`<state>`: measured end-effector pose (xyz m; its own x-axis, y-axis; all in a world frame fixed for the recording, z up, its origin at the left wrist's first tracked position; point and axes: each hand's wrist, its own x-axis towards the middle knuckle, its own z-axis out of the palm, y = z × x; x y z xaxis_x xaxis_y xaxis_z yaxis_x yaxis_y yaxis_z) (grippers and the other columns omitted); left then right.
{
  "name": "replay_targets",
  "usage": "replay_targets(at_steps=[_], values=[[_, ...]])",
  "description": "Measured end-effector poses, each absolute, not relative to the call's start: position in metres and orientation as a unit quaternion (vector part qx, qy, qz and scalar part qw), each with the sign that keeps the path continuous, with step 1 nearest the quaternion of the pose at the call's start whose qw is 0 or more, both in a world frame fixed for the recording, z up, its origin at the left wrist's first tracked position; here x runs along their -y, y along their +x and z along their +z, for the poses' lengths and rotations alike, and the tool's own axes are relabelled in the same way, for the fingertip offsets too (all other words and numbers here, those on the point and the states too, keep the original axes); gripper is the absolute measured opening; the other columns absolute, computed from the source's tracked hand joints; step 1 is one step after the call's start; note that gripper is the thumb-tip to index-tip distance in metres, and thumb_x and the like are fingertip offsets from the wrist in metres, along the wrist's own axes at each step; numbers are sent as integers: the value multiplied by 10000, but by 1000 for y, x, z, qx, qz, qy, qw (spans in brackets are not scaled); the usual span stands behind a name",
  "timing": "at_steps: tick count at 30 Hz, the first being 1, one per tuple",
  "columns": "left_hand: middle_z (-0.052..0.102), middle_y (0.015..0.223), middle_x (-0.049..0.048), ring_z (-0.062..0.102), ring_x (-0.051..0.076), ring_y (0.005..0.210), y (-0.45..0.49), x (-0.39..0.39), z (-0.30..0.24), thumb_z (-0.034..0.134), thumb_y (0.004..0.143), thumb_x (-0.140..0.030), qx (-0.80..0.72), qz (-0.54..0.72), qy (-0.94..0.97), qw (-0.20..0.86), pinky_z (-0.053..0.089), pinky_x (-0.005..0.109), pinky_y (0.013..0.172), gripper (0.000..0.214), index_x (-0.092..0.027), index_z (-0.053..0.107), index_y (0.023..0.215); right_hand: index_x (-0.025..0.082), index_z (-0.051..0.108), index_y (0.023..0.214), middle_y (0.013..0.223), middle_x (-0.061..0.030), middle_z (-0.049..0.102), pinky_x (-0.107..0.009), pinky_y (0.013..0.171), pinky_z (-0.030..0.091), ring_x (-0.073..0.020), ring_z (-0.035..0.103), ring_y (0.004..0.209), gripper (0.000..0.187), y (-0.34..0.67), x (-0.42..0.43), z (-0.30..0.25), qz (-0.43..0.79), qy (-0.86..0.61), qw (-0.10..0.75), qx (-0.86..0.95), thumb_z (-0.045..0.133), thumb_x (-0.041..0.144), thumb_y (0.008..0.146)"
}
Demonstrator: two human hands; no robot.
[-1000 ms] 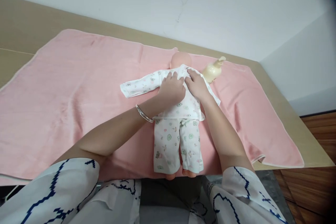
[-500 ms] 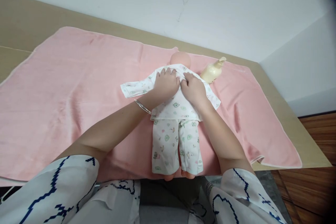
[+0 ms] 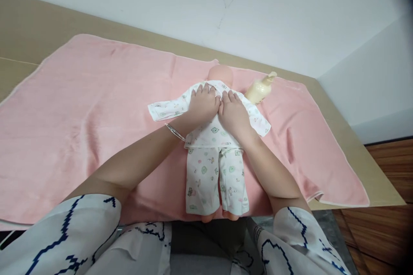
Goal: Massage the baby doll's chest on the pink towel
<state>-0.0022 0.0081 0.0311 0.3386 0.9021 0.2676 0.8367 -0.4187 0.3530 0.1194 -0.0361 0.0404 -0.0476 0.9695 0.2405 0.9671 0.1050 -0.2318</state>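
Observation:
A baby doll point(image 3: 220, 74) in a white printed top point(image 3: 215, 135) and matching trousers point(image 3: 203, 180) lies on a pink blanket point(image 3: 129, 77), head away from me and feet at the near edge. My left hand point(image 3: 203, 104) rests flat on the left of the doll's upper body, fingers extended. Beside it, my right hand point(image 3: 234, 111) lies on the right of the upper body, its fingers stretched out too. The two hands almost meet at the thumbs. Neither grasps anything that shows. The doll's face is not visible.
A cream pump bottle point(image 3: 259, 90) lies tilted on the blanket, right of the doll's head. The blanket covers much of a wooden table point(image 3: 350, 150). A white wall point(image 3: 155, 0) stands behind, and brown wood point(image 3: 383, 223) shows at lower right.
My right hand has shifted slightly left and its curled fingers have straightened out flat on the top. My left hand stays in about the same place.

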Motion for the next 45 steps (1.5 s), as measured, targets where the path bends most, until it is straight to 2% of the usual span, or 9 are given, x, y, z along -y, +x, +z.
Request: replay_targets(at_steps=[6, 14, 24, 34, 38, 45], values=[[443, 1579, 198, 382, 369, 1481, 4, -3, 24, 331, 1019, -308, -546, 239, 799, 79, 277, 605, 1215, 512, -106, 473, 1467, 77, 518, 1451, 1532, -182, 515, -552, 1234, 315, -323, 424, 1476, 544, 139, 19, 41, 34, -660, 218, 718, 338, 280, 980], [424, 1588, 208, 358, 371, 1495, 4, -2, 26, 333, 1020, -310, -549, 237, 797, 84, 258, 582, 1233, 529, -75, 464, 1476, 61, 485, 1479, 1560, -189, 478, -528, 1256, 263, -327, 385, 1497, 572, 143, 11, 29, 26, -672, 225, 705, 352, 306, 980], [456, 1575, 180, 394, 359, 1472, 4, -5, 19, 341, 1018, -321, -542, 255, 797, 70, 278, 597, 1217, 510, -123, 483, 1465, 108, 502, 1466, 1555, -160, 491, -572, 1246, 263, -318, 397, 1489, 557, 145, 9, 28, 29, -666, 238, 706, 345, 315, 973], [426, 1591, 192, 363, 367, 1489, 5, -2, 24, 316, 1035, -324, -553, 225, 799, 72, 251, 571, 1240, 547, -68, 445, 1501, 54, 451, 1502, 1577, -192, 452, -542, 1265, 238, -326, 366, 1509, 599, 151, 7, 31, 44, -650, 213, 728, 360, 334, 980], [419, 1594, 197, 347, 362, 1502, 5, -1, 25, 319, 1040, -329, -552, 226, 799, 81, 236, 559, 1248, 543, -73, 438, 1503, 72, 429, 1516, 1592, -168, 439, -524, 1282, 208, -303, 339, 1527, 617, 159, 4, 33, 65, -620, 208, 754, 376, 382, 985], [433, 1580, 212, 360, 383, 1491, 5, -3, 23, 338, 1039, -318, -547, 233, 800, 81, 247, 578, 1241, 538, -53, 451, 1493, 107, 432, 1511, 1596, -158, 436, -561, 1276, 192, -300, 326, 1534, 595, 158, 5, 33, 66, -624, 212, 750, 364, 377, 985]])
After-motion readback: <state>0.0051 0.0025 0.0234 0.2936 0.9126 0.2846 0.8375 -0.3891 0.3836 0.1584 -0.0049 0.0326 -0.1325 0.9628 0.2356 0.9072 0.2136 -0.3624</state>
